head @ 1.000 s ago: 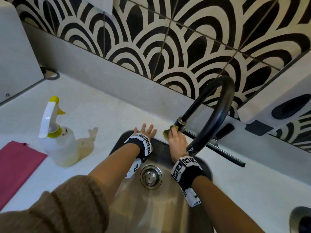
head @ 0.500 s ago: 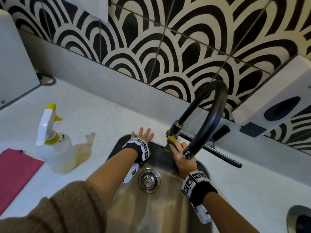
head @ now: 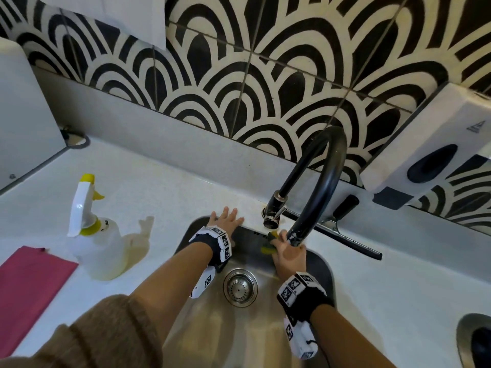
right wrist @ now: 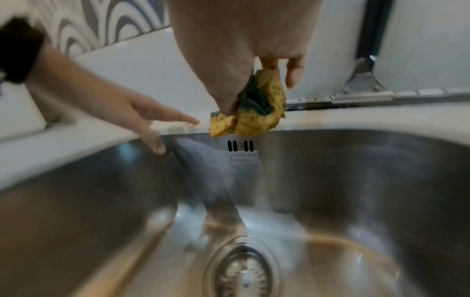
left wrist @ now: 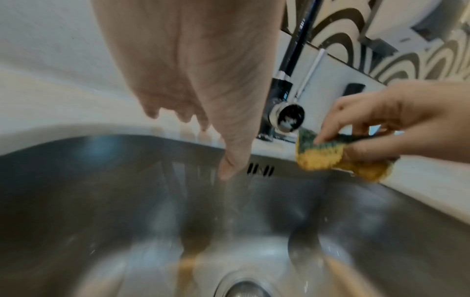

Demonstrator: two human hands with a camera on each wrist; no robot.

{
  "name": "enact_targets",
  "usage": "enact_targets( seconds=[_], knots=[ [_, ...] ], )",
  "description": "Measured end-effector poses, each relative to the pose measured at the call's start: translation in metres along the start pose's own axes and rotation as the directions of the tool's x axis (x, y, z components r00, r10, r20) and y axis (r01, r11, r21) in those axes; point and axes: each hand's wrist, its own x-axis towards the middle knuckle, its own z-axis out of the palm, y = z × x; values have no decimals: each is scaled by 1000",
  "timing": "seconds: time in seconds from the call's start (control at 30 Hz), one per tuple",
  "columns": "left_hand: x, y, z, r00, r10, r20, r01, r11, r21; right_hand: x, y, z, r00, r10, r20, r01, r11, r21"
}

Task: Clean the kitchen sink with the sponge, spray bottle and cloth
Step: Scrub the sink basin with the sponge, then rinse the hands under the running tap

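My right hand (head: 288, 248) grips a crumpled yellow and green sponge (head: 269, 243) (left wrist: 338, 154) (right wrist: 254, 108) at the sink's back rim, just under the black faucet (head: 318, 187). My left hand (head: 225, 219) lies flat with straight fingers on the counter at the rim, its thumb hanging over the steel wall (left wrist: 229, 168). The stainless sink (head: 202, 338) has a round drain (head: 240, 286) in its middle. A white spray bottle (head: 98, 245) with a yellow nozzle stands on the counter to the left. A pink cloth (head: 29, 285) lies left of it.
A black squeegee (head: 342, 235) lies on the counter behind the faucet. A white wall dispenser (head: 435, 150) hangs at the upper right. A second drain opening (head: 475, 341) shows at the lower right edge. A white appliance (head: 21, 115) stands at the far left.
My right hand has drawn the sponge back from the faucet base to the sink's back rim. The left hand has stayed flat on the rim.
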Motion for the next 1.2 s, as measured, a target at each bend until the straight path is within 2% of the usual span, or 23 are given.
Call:
enact_targets(
  seconds=[0.07, 0.13, 0.23, 0.3, 0.37, 0.43, 0.53, 0.67, 0.77, 0.83, 0.93, 1.03, 1.1, 1.13, 1.2],
  knots=[
    [-15, 4, 10, 995, 17, -101, -19, 1000, -13, -15, -5, -9, 995, 14, 94, -12, 1000, -25],
    [-29, 9, 22, 986, 25, -166, -35, 998, -56, -30, -9, -12, 987, 51, 155, -68, 992, 106],
    [-50, 19, 35, 974, 23, -227, -58, 988, -146, -46, -10, -4, 991, 70, 113, -96, 965, 243],
    [-67, 28, 43, 973, -8, -233, -52, 967, -249, -63, -17, 1, 995, 38, 93, -61, 966, 253],
    [-83, 37, 55, 979, -30, -203, -61, 902, -428, -77, -21, 4, 998, -6, 68, -15, 955, 298],
    [-98, 43, 68, 979, -33, -201, -100, 783, -614, -93, -29, 5, 996, -45, 80, 17, 945, 326],
    [-121, 50, 75, 974, -95, -205, -95, 650, -754, -109, -42, 6, 989, -120, 82, 79, 918, 389],
    [-155, 47, 67, 955, -222, -198, -41, 561, -827, -127, -64, 10, 973, -222, 62, 162, 850, 502],
    [-187, 37, 57, 940, -270, -209, -34, 535, -844, -137, -76, 20, 968, -229, 102, 140, 831, 538],
    [-209, 27, 53, 942, -304, -144, 45, 539, -841, -146, -91, 25, 961, -232, 153, 95, 792, 602],
    [-240, 7, 53, 910, -411, -60, 143, 445, -884, -159, -116, 25, 942, -250, 225, 31, 731, 682],
    [-272, -20, 61, 901, -434, -19, 183, 420, -889, -177, -142, 29, 909, -312, 278, 49, 741, 669],
    [-291, -39, 66, 917, -399, -4, 182, 426, -886, -189, -160, 38, 875, -341, 344, 31, 748, 663],
    [-299, -48, 70, 909, -417, -7, 187, 423, -886, -194, -169, 45, 860, -345, 375, 5, 742, 670],
    [-313, -68, 75, 874, -486, -7, 188, 352, -917, -202, -187, 56, 847, -333, 415, -49, 728, 684]
  ],
)
